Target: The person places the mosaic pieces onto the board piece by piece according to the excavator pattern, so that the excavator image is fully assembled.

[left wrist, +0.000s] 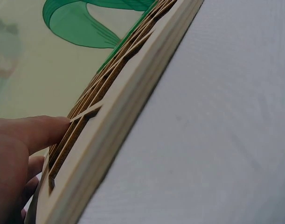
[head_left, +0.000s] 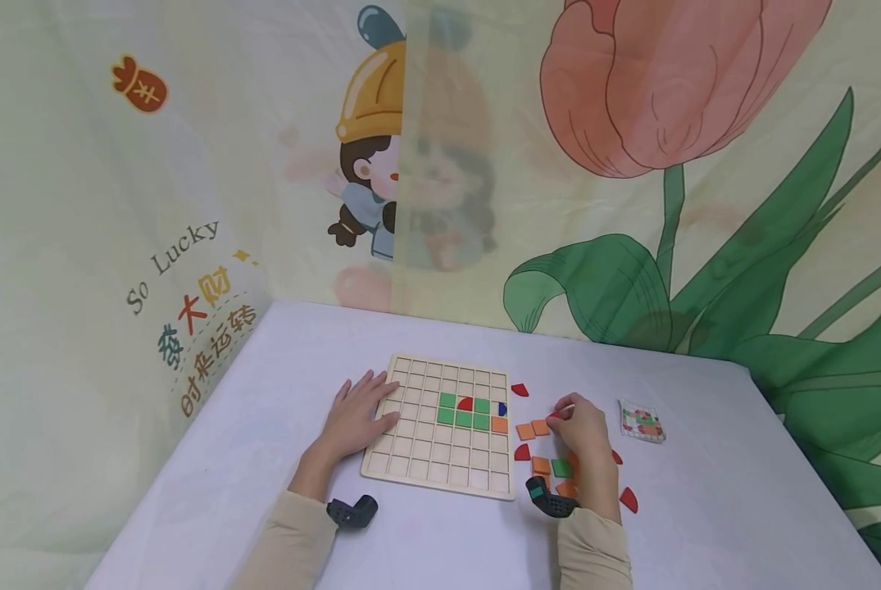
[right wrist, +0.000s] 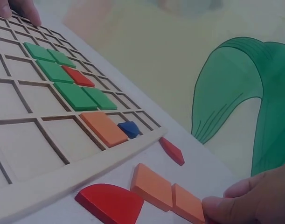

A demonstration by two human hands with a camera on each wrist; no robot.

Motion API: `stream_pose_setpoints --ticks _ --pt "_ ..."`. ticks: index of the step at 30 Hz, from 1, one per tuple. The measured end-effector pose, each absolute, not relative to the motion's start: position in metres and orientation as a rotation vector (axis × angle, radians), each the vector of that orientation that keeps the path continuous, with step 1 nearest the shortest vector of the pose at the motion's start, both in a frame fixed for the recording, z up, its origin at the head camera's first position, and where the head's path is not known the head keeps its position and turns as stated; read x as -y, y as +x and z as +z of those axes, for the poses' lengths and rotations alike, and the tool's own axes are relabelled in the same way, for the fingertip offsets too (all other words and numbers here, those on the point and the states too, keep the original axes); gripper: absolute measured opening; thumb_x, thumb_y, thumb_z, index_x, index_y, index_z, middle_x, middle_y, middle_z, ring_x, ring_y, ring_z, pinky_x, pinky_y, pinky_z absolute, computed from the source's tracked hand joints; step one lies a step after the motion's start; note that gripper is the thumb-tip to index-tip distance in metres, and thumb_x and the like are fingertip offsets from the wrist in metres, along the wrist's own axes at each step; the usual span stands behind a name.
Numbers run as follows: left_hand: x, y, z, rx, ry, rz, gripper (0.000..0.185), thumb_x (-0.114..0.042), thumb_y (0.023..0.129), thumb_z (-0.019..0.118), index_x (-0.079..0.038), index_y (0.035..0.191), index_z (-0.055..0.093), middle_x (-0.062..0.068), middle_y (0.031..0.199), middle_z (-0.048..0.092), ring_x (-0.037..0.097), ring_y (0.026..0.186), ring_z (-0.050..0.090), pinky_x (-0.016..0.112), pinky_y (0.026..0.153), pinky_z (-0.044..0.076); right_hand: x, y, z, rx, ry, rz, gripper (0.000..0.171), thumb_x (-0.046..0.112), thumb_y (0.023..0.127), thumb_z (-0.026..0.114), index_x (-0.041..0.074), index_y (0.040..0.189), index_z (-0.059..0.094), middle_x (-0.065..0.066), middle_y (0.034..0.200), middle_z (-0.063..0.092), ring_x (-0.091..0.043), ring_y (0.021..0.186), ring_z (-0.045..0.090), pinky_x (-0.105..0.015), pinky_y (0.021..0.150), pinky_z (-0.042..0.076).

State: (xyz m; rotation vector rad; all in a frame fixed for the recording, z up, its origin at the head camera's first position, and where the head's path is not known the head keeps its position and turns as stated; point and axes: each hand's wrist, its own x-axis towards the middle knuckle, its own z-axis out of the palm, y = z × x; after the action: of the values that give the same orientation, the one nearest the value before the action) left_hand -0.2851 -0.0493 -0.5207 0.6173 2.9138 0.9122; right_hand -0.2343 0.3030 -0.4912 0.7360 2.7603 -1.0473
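A wooden grid board (head_left: 440, 479) lies on the table, with several green squares (head_left: 446, 416), a red quarter-circle (head_left: 465, 404), a blue piece (head_left: 502, 409) and an orange square (head_left: 499, 424) set in its cells. My left hand (head_left: 353, 416) rests on the board's left edge, fingers spread and fairly straight. To the right of the board, my right hand (head_left: 583, 428) pinches a red piece (head_left: 553, 415) between thumb and fingertips. Most of that piece is hidden by the fingers. Right by those fingertips lie two orange squares (right wrist: 151, 186), flat on the table.
Loose red quarter-circles (head_left: 628, 500) lie scattered about the right hand. Below it are more orange squares (head_left: 540, 465) and a green square (head_left: 561, 468), partly covered by the wrist. A patterned card stack (head_left: 642, 421) sits farther right. A printed curtain (head_left: 455, 164) stands behind the table.
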Motion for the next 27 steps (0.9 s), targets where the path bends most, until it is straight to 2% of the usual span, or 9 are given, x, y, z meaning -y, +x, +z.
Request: stream_pose_setpoints --ticks 2,8,12,20,24,27 --pt "0.049 -0.285 -0.521 -2.914 0.616 0.916 0.056 -0.037 0.089 0.06 -0.013 0.138 0.05 0.012 0.153 0.034 0.031 0.146 0.019 0.056 0.119 0.005 -0.305 -0.234 -0.491 -2.744 0.733 -1.069 0.031 0.013 0.087 0.068 0.006 0.114 0.053 -0.018 0.102 0.056 -0.028 0.093 0.051 -0.028 0.072 0.054" --pt "0.05 -0.286 -0.522 -2.915 0.613 0.901 0.056 -0.039 0.089 0.06 -0.014 0.138 0.05 0.011 0.153 0.034 0.031 0.146 0.02 0.056 0.119 0.006 -0.306 -0.235 -0.488 -2.717 0.702 -1.124 0.035 0.012 0.094 0.057 0.011 0.129 0.054 -0.02 0.117 0.055 -0.028 0.099 0.052 -0.032 0.08 0.056" --pt "0.05 -0.286 -0.522 -2.91 0.603 0.906 0.057 -0.039 0.089 0.06 -0.014 0.138 0.049 0.01 0.153 0.034 0.03 0.147 0.019 0.055 0.119 0.005 -0.305 -0.235 -0.486 -2.717 0.671 -1.147 0.028 0.012 0.097 0.052 0.01 0.124 0.059 -0.018 0.115 0.056 -0.026 0.094 0.054 -0.028 0.077 0.054" --pt "0.049 -0.284 -0.522 -2.928 0.605 0.904 0.055 -0.037 0.088 0.06 -0.014 0.138 0.05 0.011 0.153 0.036 0.031 0.146 0.02 0.055 0.119 0.006 -0.301 -0.235 -0.481 -2.707 0.629 -1.175 0.024 0.022 0.091 0.064 0.009 0.112 0.059 -0.014 0.104 0.061 -0.024 0.091 0.056 -0.022 0.067 0.053" --pt "0.049 -0.284 -0.522 -2.936 0.598 0.896 0.055 -0.037 0.088 0.06 -0.014 0.138 0.05 0.011 0.153 0.036 0.031 0.146 0.021 0.055 0.119 0.006 -0.297 -0.235 -0.481 -2.719 0.562 -1.175 0.025 0.021 0.089 0.067 0.007 0.109 0.06 -0.013 0.101 0.063 -0.023 0.089 0.056 -0.024 0.07 0.054" --pt "0.049 -0.284 -0.521 -2.934 0.595 0.896 0.056 -0.037 0.088 0.06 -0.014 0.138 0.05 0.011 0.153 0.035 0.031 0.146 0.02 0.055 0.119 0.006 -0.293 -0.237 -0.48 -2.724 0.504 -1.173 0.029 0.019 0.088 0.068 0.008 0.114 0.061 -0.014 0.104 0.063 -0.023 0.09 0.058 -0.027 0.075 0.056"
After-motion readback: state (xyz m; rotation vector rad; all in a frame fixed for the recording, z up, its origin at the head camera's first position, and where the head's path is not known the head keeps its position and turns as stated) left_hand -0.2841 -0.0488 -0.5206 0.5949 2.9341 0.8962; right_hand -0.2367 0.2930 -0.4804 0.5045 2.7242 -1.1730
